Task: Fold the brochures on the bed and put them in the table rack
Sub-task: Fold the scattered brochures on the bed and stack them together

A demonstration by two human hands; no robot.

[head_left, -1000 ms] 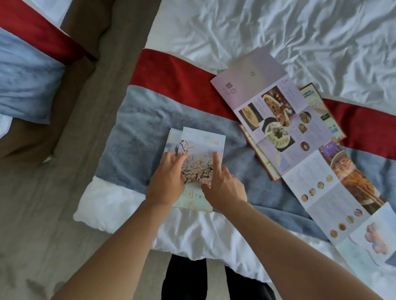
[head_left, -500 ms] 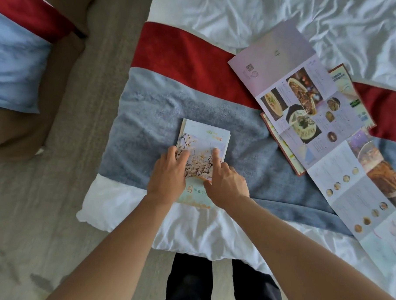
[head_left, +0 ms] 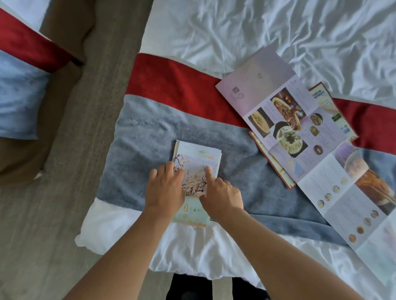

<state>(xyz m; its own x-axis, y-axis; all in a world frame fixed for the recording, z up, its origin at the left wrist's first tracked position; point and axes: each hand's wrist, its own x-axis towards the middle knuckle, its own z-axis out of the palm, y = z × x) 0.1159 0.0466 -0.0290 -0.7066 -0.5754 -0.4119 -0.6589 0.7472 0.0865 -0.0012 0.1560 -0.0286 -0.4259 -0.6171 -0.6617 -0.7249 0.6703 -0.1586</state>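
pressing down on a small folded paper brochure with a blossom-branch picture on its cover (head_left: 198, 163), both bare hands sit on it side by side. left hand (head_left: 164, 191) lies flat on the left half, fingers fairly straight and together, fingertips reaching the blossom print. right hand (head_left: 221, 194) has its index finger (head_left: 208, 172) stretched out and pushing on the cover's right half, other fingers curled under near the lower right edge; cannot tell if they grip the paper. the folded brochure lies on the grey fleece band of the bed runner (head_left: 146, 134), lower end hanging over onto the white duvet (head_left: 196, 247) near the bed's foot corner. its layers are slightly fanned at the top edge, a pale green panel with printed characters shows below the hands. right of it, well apart, a long unfolded paper brochure with food photos and lilac panels (head_left: 305, 131) runs diagonally across the red velvet band of the runner (head_left: 185, 87) and the grey band toward the lower right. under its upper part lies a red-edged leaflet (head_left: 326, 99), partly covered, corners sticking out both sides. crumpled white sheet (head_left: 277, 21) fills the top. grey-brown carpet floor (head_left: 37, 225) on the left, second bed with the same red and blue-grey runner (head_left: 12, 85) at the top left corner. person's dark trousers (head_left: 189, 290) at the bottom edge.
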